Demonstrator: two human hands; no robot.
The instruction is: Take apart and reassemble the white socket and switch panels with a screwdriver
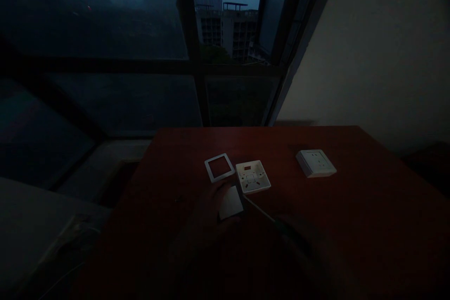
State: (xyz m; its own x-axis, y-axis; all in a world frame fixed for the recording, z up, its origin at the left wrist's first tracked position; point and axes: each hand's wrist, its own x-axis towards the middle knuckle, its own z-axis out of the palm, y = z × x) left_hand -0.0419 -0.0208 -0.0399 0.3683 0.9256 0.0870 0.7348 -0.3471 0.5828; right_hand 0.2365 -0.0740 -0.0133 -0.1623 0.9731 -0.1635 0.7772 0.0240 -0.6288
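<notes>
My left hand (pixel 211 213) is closed around a white switch panel (pixel 231 203) on the table, fingers at its far edge and thumb at its near edge. In my right hand (pixel 298 239) is a screwdriver (pixel 260 208) with a dark handle and a thin pale shaft. Its tip is at the panel's right edge; whether it touches is too dark to tell. Just beyond lies an open white mounting box (pixel 253 188), hollow side up. A square white cover frame (pixel 220 168) rests to the left of that box.
A white socket unit (pixel 318 163) sits apart on the right of the reddish-brown table (pixel 281 138). Small dark bits, perhaps screws (pixel 178 199), lie at left. Behind the table are a window (pixel 197 70) and a pale wall (pixel 369 56). The room is very dim.
</notes>
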